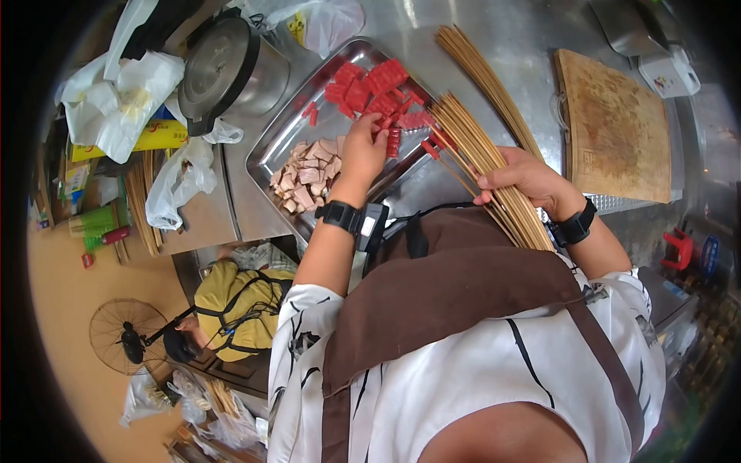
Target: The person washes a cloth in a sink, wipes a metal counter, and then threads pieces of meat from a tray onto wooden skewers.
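My left hand (364, 148) reaches over the metal tray (266, 143), its fingertips against a pile of red ridged food pieces (384, 77). Its thumb and forefinger look apart, and the other fingers are partly hidden. Pale diced chunks (311, 171), perhaps meat, lie in the tray's near left part. My right hand (529, 181) is closed around a thick bundle of bamboo skewers (471, 131), which slants across the tray's right edge. One skewer stands slightly apart from the bundle, with small red pieces (430, 149) at its tip.
More skewers (486, 81) lie on the steel counter (401, 23) behind the bundle. A wooden cutting board (614, 127) is at right. A lidded pot (220, 73) and plastic bags (328, 27) stand beyond the tray. Another person (239, 309) and a fan (127, 336) are at lower left.
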`<state>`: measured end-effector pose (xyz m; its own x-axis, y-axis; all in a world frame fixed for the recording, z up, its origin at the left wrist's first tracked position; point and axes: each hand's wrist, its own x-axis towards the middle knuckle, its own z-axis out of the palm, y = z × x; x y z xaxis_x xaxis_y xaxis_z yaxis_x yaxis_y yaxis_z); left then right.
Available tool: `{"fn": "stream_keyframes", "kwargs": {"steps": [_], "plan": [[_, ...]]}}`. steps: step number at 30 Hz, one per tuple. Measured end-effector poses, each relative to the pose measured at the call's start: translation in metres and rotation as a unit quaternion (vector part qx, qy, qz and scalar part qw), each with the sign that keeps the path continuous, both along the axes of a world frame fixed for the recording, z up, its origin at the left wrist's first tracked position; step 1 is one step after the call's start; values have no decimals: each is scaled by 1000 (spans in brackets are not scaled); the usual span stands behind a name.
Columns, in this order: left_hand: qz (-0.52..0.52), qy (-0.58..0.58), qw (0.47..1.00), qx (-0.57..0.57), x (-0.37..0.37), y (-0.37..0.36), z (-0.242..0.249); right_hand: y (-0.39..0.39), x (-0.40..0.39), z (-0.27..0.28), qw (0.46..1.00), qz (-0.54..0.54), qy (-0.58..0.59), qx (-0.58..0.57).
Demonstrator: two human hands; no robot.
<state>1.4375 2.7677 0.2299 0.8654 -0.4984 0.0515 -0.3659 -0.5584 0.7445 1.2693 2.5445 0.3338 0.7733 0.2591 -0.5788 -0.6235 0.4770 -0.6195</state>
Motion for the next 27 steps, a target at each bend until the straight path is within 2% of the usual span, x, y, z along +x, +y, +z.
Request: {"fn": "stream_keyframes", "kwargs": {"steps": [1, 3, 4, 6, 9, 13, 16, 22, 27], "plan": [[9, 93, 992, -83, -1, 1, 0, 0, 1, 0, 1000, -1, -1, -2], [28, 274, 930, -242, -5, 3, 7, 1, 1, 2, 1000, -1, -3, -5], [29, 308, 912, -268, -8, 3, 13, 1, 1, 4, 1000, -2, -1, -4], [32, 372, 871, -321, -14, -2, 29, 3, 3, 5, 1000, -1, 1, -3], [26, 399, 845, -357, -22, -10, 40, 5, 5, 5, 1000, 10, -2, -11], [4, 448, 761, -470, -22, -16, 35, 5, 6, 2, 1000, 20, -3, -18], [29, 523, 664, -533, -20, -17, 41, 6, 6, 2, 1000, 25, 0, -18], [96, 521, 656, -538, -23, -26, 34, 12, 5, 2, 999, 39, -2, -35], [103, 519, 648, -549, -25, -29, 38, 12, 4, -2, 998, 39, -12, -39]]}}
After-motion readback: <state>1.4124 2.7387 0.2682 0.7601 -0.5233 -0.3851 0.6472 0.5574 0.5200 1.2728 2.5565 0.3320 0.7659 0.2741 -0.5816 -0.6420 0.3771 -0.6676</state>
